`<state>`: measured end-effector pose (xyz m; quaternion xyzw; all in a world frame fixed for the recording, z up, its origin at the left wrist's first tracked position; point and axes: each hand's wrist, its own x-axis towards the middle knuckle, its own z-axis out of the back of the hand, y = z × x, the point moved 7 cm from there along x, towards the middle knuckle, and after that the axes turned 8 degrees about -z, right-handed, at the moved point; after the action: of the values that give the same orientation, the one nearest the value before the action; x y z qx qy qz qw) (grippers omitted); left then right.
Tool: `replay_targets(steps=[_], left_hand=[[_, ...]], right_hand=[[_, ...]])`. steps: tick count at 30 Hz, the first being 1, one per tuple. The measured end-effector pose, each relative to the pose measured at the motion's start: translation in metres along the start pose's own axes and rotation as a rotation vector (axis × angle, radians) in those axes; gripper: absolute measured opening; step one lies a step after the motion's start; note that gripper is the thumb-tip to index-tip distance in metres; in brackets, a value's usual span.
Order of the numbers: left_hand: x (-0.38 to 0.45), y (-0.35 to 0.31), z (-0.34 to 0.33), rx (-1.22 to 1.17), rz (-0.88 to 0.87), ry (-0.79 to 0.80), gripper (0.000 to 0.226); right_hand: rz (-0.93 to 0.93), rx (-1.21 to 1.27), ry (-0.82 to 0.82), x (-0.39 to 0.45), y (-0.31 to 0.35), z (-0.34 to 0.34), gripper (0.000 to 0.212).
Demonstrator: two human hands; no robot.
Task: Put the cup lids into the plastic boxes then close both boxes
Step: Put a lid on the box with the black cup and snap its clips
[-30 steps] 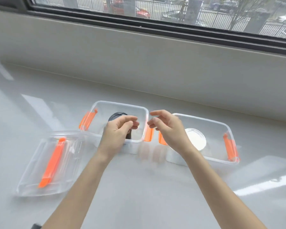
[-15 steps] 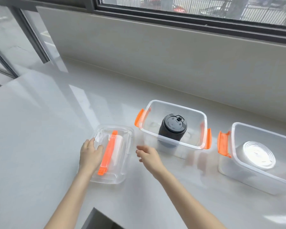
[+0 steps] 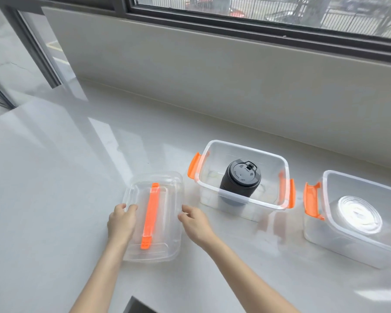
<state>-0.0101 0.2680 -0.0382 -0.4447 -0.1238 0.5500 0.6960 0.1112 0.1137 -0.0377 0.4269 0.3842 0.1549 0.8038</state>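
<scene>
While both boxes stand open, black lids [image 3: 240, 179] sit stacked.

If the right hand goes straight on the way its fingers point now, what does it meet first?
Probably the right edge of the clear plastic box lid with the orange handle. The right hand points left toward it, fingertips almost there; contact is unclear.

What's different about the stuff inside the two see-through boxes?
The stack of black cup lids in the left box is dark, tall and narrow, with small print on top. The stack of white cup lids in the right box is pale, wider and sits lower, with ringed ridges on top. The black stack shows whole; glare washes out much of the white one. Both are round, and both boxes are clear, open-topped, with orange latches.
</scene>
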Motion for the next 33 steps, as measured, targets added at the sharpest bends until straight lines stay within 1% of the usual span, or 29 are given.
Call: replay_targets(steps=[1,4,7,10,12,14,17,19,22,24,26,27,28,29,30,32,33], left_hand=[[0.0,0.001,0.003,-0.025,0.02,-0.021,0.048],[-0.001,-0.002,0.012,-0.136,0.047,-0.068,0.05],[-0.004,-0.023,0.016,-0.318,0.023,-0.051,0.055],[-0.018,-0.065,0.006,-0.566,-0.021,0.065,0.045],[-0.028,-0.096,-0.003,-0.691,-0.04,0.157,0.043],[-0.036,-0.123,-0.016,-0.763,-0.039,0.303,0.051],[-0.041,-0.154,-0.034,-0.802,-0.034,0.535,0.065],[-0.04,-0.172,-0.036,-0.933,-0.055,0.588,0.068],[-0.033,-0.195,-0.035,-1.084,-0.137,0.58,0.063],[-0.033,-0.206,-0.04,-1.08,-0.201,0.621,0.049],[-0.035,-0.21,-0.055,-1.0,-0.224,0.675,0.029],[-0.038,-0.211,-0.063,-0.953,-0.242,0.695,0.025],[-0.038,-0.21,-0.072,-0.881,-0.286,0.69,0.035],[-0.037,-0.208,-0.08,-0.795,-0.327,0.659,0.05],[-0.036,-0.204,-0.086,-0.7,-0.377,0.598,0.053],[-0.033,-0.2,-0.093,-0.525,-0.477,0.499,0.028],[-0.032,-0.197,-0.098,-0.461,-0.5,0.469,0.031]], right_hand=[[0.046,-0.001,-0.003,-0.004,0.008,0.002,0.028],[0.161,0.075,-0.014,-0.015,0.033,0.012,0.017],[0.274,0.253,-0.064,-0.029,0.065,0.035,0.023],[0.428,0.358,-0.106,-0.053,0.097,0.07,0.029],[0.476,0.383,-0.128,-0.069,0.114,0.1,0.032],[0.504,0.391,-0.141,-0.084,0.126,0.132,0.032],[0.5,0.351,-0.162,-0.108,0.134,0.172,0.035],[0.478,0.268,-0.176,-0.124,0.134,0.187,0.038],[0.464,0.077,-0.199,-0.143,0.128,0.196,0.036],[0.465,-0.105,-0.222,-0.141,0.12,0.194,0.034],[0.456,-0.27,-0.274,-0.13,0.108,0.191,0.033],[0.455,-0.334,-0.295,-0.122,0.101,0.188,0.034],[0.452,-0.385,-0.315,-0.114,0.093,0.186,0.034],[0.447,-0.422,-0.333,-0.106,0.085,0.185,0.034],[0.439,-0.444,-0.347,-0.098,0.077,0.184,0.034],[0.41,-0.451,-0.355,-0.083,0.06,0.184,0.034],[0.393,-0.445,-0.354,-0.076,0.052,0.183,0.035]])
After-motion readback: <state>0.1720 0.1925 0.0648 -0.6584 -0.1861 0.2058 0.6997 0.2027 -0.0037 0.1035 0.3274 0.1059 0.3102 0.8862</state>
